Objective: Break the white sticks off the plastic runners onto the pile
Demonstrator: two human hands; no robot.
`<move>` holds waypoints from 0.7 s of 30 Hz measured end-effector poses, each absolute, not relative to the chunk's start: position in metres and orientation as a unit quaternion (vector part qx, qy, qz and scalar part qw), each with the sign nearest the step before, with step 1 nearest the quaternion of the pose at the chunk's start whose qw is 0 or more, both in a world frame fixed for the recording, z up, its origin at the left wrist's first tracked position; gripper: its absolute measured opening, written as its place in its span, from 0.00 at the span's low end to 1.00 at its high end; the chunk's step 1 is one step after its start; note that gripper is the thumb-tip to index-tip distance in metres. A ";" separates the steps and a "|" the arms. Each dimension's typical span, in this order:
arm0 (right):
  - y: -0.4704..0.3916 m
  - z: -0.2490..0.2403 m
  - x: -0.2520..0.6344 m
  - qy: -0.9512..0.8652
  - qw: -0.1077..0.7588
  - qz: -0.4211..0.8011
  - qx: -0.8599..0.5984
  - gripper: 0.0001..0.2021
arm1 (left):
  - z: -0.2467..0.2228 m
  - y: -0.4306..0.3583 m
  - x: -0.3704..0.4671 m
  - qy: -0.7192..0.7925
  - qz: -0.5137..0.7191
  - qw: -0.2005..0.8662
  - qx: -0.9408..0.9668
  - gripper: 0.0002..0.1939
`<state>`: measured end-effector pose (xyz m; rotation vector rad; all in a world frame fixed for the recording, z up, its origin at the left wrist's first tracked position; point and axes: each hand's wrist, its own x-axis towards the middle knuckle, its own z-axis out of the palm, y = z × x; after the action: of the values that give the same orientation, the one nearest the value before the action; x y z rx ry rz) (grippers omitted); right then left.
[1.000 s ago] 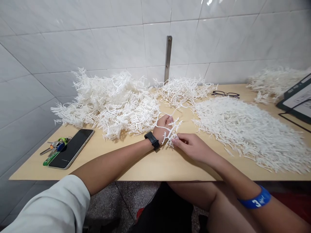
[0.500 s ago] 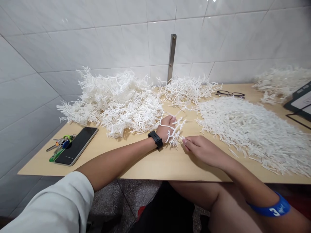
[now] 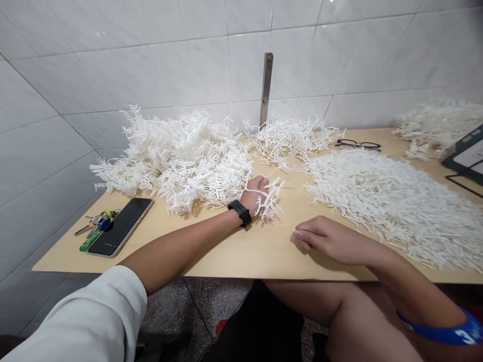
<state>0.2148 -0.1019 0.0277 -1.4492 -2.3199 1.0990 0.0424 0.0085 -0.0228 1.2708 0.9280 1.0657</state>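
Observation:
My left hand (image 3: 255,195), wearing a black watch, is closed round a white branched plastic sprue (image 3: 268,202). Its thin twigs fan out to the right of the fist and blur at the ends. Lower right, my right hand (image 3: 320,239) is apart from the sprue, thumb and fingers pinched together. A tiny pale tip at the fingertips looks like a small white plastic piece (image 3: 294,231), mostly hidden. Just behind my left hand lies a big tangled heap of white branched sprues (image 3: 188,156). Right of my hands spreads a flat pile of short white pieces (image 3: 392,201).
A phone (image 3: 123,226) and keys (image 3: 98,221) rest on the wooden table (image 3: 234,256) at left. Eyeglasses (image 3: 358,145) lie behind the flat pile. More white sprues (image 3: 437,125) and a dark-framed object (image 3: 468,158) are at far right. A metal bar (image 3: 266,90) stands against the tiled wall.
My right hand has pulled away from the sprue, down and to the right. My left hand still grips the sprue, having shifted slightly left and up.

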 end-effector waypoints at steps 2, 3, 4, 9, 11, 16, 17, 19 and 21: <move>-0.101 0.023 0.226 -0.781 0.107 0.337 -0.514 0.18 | -0.022 0.011 0.042 0.407 0.457 0.550 0.569 0.15; -0.100 0.020 0.232 -0.773 0.119 0.291 -0.552 0.17 | -0.022 0.011 0.042 0.408 0.455 0.534 0.584 0.15; -0.097 0.017 0.237 -0.759 0.128 0.231 -0.595 0.16 | -0.022 0.012 0.042 0.407 0.456 0.529 0.589 0.15; -0.089 0.011 0.243 -0.693 0.115 -0.006 -0.711 0.15 | -0.023 0.010 0.043 0.406 0.452 0.546 0.577 0.17; -0.091 0.014 0.235 -0.680 0.129 -0.013 -0.721 0.14 | -0.023 0.009 0.043 0.402 0.446 0.546 0.584 0.17; -0.096 0.020 0.212 -0.685 0.150 0.061 -0.711 0.19 | -0.026 0.009 0.044 0.403 0.428 0.535 0.608 0.16; -0.095 0.020 0.211 -0.684 0.144 0.043 -0.714 0.19 | -0.027 0.009 0.044 0.404 0.428 0.530 0.611 0.16; -0.092 0.018 0.210 -0.680 0.129 0.011 -0.722 0.16 | -0.028 0.009 0.044 0.404 0.429 0.527 0.612 0.16; -0.091 0.018 0.209 -0.678 0.138 0.012 -0.722 0.14 | -0.028 0.009 0.044 0.403 0.428 0.528 0.613 0.15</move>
<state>0.2093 -0.0906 0.0175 -2.0894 -1.9606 0.0342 0.0444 0.0091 -0.0278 1.4645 0.9621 1.0213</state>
